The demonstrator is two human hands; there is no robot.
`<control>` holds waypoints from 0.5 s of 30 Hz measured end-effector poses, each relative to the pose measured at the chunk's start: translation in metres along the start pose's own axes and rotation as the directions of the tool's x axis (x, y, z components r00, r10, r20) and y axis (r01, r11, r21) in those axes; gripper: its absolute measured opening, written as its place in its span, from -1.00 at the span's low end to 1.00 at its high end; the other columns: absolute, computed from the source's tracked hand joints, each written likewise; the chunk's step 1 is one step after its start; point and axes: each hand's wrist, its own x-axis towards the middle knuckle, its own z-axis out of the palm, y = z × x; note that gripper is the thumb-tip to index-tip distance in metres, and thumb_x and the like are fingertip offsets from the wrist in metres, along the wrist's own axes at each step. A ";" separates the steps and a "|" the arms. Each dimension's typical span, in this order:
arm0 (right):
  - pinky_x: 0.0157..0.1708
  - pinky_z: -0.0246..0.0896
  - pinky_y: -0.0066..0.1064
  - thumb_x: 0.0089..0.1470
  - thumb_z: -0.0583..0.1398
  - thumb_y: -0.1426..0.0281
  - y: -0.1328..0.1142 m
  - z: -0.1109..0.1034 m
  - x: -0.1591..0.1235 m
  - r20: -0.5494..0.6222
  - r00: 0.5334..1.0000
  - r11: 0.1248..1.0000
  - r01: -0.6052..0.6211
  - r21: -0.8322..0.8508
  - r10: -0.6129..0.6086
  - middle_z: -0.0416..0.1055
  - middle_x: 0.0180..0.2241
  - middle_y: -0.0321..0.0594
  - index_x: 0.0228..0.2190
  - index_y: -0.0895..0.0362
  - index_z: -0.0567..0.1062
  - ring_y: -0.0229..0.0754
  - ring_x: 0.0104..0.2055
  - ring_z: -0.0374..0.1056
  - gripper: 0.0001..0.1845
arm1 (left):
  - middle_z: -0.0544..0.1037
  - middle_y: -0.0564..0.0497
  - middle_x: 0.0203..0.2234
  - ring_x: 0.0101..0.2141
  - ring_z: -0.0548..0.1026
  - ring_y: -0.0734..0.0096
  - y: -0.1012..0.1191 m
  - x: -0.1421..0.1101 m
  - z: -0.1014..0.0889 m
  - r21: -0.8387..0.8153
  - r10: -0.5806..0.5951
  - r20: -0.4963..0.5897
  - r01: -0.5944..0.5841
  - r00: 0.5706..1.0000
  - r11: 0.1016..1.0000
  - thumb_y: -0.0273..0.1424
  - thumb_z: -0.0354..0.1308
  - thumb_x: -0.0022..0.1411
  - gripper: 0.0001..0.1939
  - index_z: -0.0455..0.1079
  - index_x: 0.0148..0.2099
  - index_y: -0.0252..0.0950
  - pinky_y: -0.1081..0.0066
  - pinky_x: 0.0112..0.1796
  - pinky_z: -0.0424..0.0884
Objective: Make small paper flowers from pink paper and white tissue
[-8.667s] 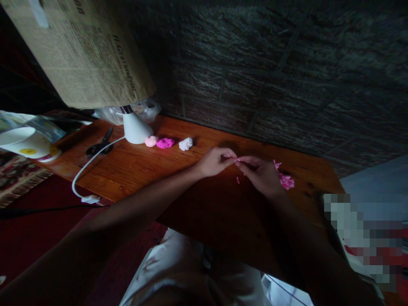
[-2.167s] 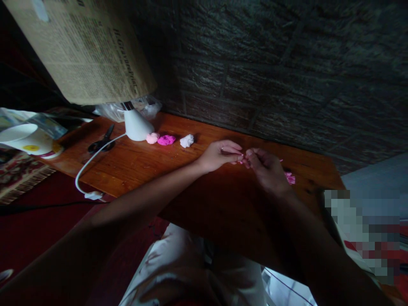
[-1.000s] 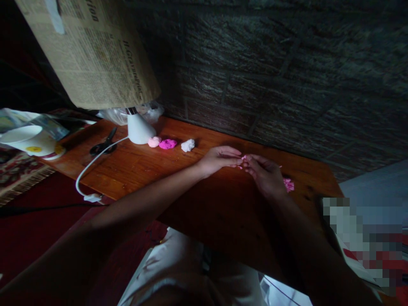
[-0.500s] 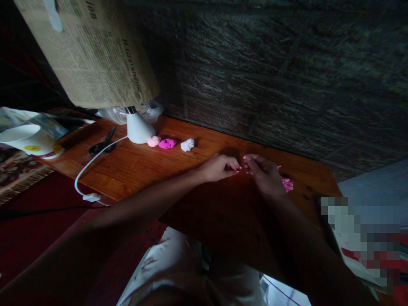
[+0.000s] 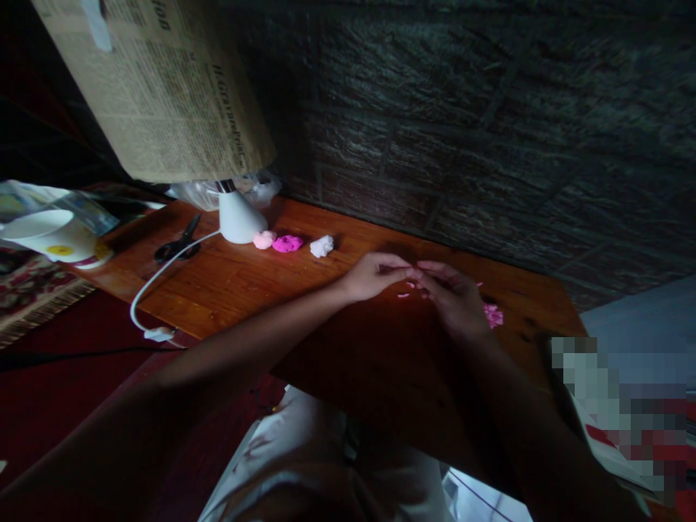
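Note:
My left hand (image 5: 373, 277) and my right hand (image 5: 455, 296) meet fingertip to fingertip above the wooden table (image 5: 217, 297). Both are closed in a pinch. Whatever sits between the fingertips is too small and dark to make out. Just below the fingers lies a thin pink sliver (image 5: 403, 295) that looks like modelling clay, with another small pink bit (image 5: 411, 285) close by. Past my right wrist, partly covered by it, is a bright pink petalled clay piece (image 5: 494, 315). Further left sit lumps of light pink clay (image 5: 264, 240), magenta clay (image 5: 288, 243) and white clay (image 5: 322, 246).
A lamp (image 5: 236, 217) with a newsprint shade stands at the back left, its white cord (image 5: 137, 293) hanging over the table edge. Black scissors (image 5: 182, 243) lie beside it. A paper cup (image 5: 59, 239) is at far left. A dark brick wall (image 5: 435, 145) borders the back.
My left hand has moved right and slightly up from the small pink bits, and its fingertips now touch those of my right hand. Two pink slivers show on the table below.

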 end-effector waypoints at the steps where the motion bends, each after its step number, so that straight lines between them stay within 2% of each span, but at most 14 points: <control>1: -0.35 0.36 -0.35 -0.20 0.47 0.11 -0.001 0.001 -0.001 -0.005 1.000 1.000 0.002 0.009 -0.002 0.61 -0.36 -0.25 -0.25 0.06 0.62 -0.21 -0.37 0.46 -0.54 | 0.66 -0.11 -0.23 -0.19 0.58 0.38 0.000 0.000 -0.001 -0.020 -0.009 -0.008 0.009 1.000 1.000 -0.24 0.30 0.21 -0.71 0.57 -0.18 -0.40 0.31 -0.03 0.42; 4: -0.37 0.35 -0.37 -0.20 0.47 0.11 -0.003 0.002 -0.002 -0.006 1.000 0.999 0.002 0.036 -0.002 0.63 -0.33 -0.23 -0.24 0.06 0.61 -0.19 -0.35 0.50 -0.53 | 0.64 -0.07 -0.28 -0.25 0.55 0.44 0.002 0.000 -0.002 -0.039 -0.039 -0.055 0.037 0.998 0.999 -0.27 0.30 0.21 -0.74 0.54 -0.20 -0.40 0.37 -0.10 0.42; 8: -0.39 0.34 -0.38 -0.19 0.46 0.11 -0.004 0.003 -0.002 -0.013 1.000 0.999 0.003 0.048 -0.002 0.64 -0.33 -0.22 -0.23 0.06 0.61 -0.18 -0.35 0.51 -0.53 | 0.54 0.02 -0.39 -0.39 0.44 0.55 0.003 0.000 0.000 -0.031 -0.109 -0.084 0.107 0.990 0.994 -0.31 0.22 0.27 -0.80 0.46 -0.22 -0.39 0.50 -0.32 0.34; 11: -0.39 0.34 -0.37 -0.19 0.46 0.10 -0.005 0.004 -0.002 -0.021 1.000 0.999 0.012 0.038 -0.011 0.64 -0.34 -0.22 -0.24 0.06 0.61 -0.20 -0.36 0.49 -0.54 | 0.47 0.05 -0.41 -0.42 0.39 0.56 0.004 0.000 0.002 -0.018 -0.129 -0.075 0.128 0.989 0.992 -0.34 0.14 0.33 -0.83 0.39 -0.23 -0.37 0.53 -0.40 0.28; 15: -0.38 0.35 -0.37 -0.19 0.45 0.06 -0.007 0.006 -0.004 -0.024 1.000 1.000 -0.012 0.002 0.012 0.61 -0.39 -0.24 -0.26 0.06 0.63 -0.21 -0.38 0.45 -0.52 | 0.40 0.09 -0.46 -0.46 0.34 0.58 0.006 0.000 0.003 0.034 -0.089 -0.024 0.089 0.996 0.995 -0.35 0.09 0.36 -0.84 0.34 -0.25 -0.35 0.53 -0.42 0.26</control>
